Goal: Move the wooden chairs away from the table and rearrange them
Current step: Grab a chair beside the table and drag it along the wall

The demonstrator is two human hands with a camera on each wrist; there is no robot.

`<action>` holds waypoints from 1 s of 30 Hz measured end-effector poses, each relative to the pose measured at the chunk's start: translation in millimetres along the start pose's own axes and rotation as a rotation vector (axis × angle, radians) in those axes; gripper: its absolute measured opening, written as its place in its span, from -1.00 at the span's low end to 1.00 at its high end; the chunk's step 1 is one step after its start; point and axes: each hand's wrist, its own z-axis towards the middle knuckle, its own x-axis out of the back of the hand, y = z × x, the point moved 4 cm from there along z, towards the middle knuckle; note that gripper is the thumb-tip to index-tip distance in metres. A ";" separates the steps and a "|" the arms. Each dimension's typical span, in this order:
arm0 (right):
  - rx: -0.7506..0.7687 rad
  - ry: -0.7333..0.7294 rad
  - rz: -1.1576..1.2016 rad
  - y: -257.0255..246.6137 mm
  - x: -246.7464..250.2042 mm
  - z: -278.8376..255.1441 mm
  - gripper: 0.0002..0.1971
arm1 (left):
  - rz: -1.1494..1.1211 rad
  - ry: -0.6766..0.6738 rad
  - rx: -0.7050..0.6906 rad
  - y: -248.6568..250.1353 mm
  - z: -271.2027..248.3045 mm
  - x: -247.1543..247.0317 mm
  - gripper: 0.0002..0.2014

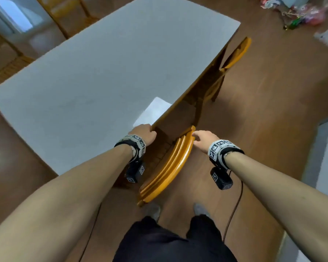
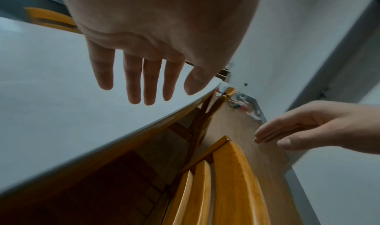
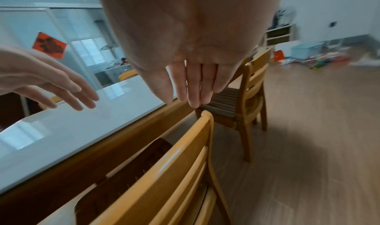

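A wooden chair [image 1: 169,167] with a slatted yellow back is pushed under the white-topped table [image 1: 102,72], right in front of me. My right hand [image 1: 201,138] hovers just over the far end of its top rail [image 3: 180,160], fingers [image 3: 193,88] straight and gripping nothing. My left hand [image 1: 145,134] is above the table's near edge [image 2: 123,139], fingers [image 2: 133,82] spread and straight, also holding nothing. A second wooden chair [image 1: 237,52] stands further along the same side of the table, its slatted seat [image 3: 224,101] partly under the table.
Two more wooden chairs [image 1: 68,14] [image 1: 4,61] stand at the table's far side. Wooden floor [image 1: 263,110] stretches to the right. Toys and clutter [image 1: 303,14] lie at the far right. My feet [image 1: 153,210] are just behind the near chair. A grey wall [image 1: 326,157] is on the right.
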 end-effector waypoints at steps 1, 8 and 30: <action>0.043 -0.018 -0.026 2.5 -3.6 6.2 -0.54 | -0.038 0.001 0.048 -3.3 -7.5 -13.0 -0.61; 0.332 -0.164 -0.103 10.7 -35.1 35.1 -0.47 | -0.220 -0.039 0.400 -15.7 -74.5 -116.5 -0.48; 0.705 0.098 -0.517 16.7 -87.5 75.5 -0.66 | -0.237 0.080 0.416 -8.6 -108.5 -221.1 -0.53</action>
